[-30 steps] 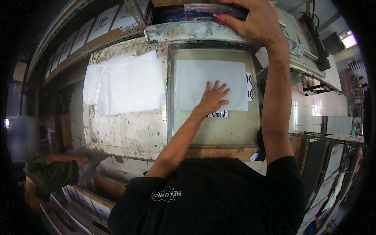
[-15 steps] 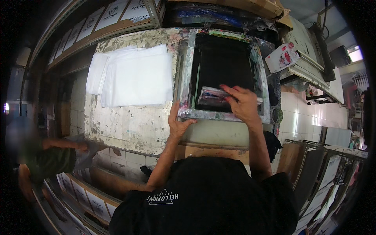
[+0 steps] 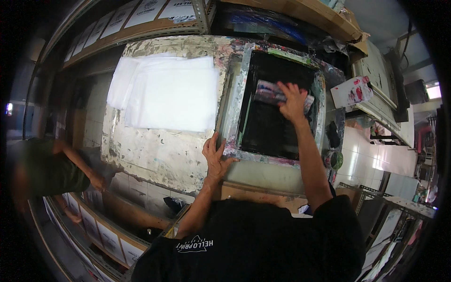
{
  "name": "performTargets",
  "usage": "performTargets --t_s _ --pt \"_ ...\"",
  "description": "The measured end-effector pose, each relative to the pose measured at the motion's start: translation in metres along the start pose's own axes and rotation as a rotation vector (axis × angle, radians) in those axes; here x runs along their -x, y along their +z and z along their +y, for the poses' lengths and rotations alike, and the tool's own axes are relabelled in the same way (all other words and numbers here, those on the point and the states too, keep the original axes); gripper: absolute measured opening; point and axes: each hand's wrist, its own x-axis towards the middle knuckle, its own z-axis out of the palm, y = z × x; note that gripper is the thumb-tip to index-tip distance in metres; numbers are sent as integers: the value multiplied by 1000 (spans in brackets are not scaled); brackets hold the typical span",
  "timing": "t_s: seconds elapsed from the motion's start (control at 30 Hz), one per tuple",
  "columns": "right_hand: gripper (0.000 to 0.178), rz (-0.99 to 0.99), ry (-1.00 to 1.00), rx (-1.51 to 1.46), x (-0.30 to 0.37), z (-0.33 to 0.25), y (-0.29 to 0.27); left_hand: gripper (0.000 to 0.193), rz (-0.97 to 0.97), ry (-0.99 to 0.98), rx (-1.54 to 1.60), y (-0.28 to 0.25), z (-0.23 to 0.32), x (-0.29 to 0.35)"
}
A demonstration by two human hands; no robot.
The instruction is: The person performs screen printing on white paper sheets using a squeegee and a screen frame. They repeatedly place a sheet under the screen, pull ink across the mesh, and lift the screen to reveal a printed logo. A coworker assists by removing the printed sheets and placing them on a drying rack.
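Note:
A screen-printing frame smeared with paint lies on the worktable, its mesh covered in black. My right hand is closed over a paint-stained squeegee, which lies slightly tilted across the upper half of the mesh. At the frame's near left corner rests my left hand, fingers spread and thumb stretched along the near edge. Left of the frame lies a stack of white sheets, with neither hand touching it.
The worn, paint-spotted worktable carries all this. A roll of tape sits by the frame's near right corner. Right of the frame is a red-stained white card. Shelves with boxes stand behind; a co-worker's arm reaches in at left.
My right hand has pushed the squeegee from the near end of the mesh toward the far end. My left hand stays at the frame's corner. The co-worker's arm at left has shifted lower.

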Motion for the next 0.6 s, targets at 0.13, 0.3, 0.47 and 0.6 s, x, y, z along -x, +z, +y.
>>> performTargets --t_s 0.13,0.3,0.47,0.6 --pt "77 66 -76 1 -76 45 13 89 -19 -31 15 -2 1 2" --pt "59 146 -132 30 -139 87 11 90 13 -9 51 -1 2 1" --pt "46 34 -178 -1 -126 72 7 88 29 -1 39 -5 6 0" --pt "45 204 -229 40 -77 48 3 87 3 -47 75 -6 7 2"
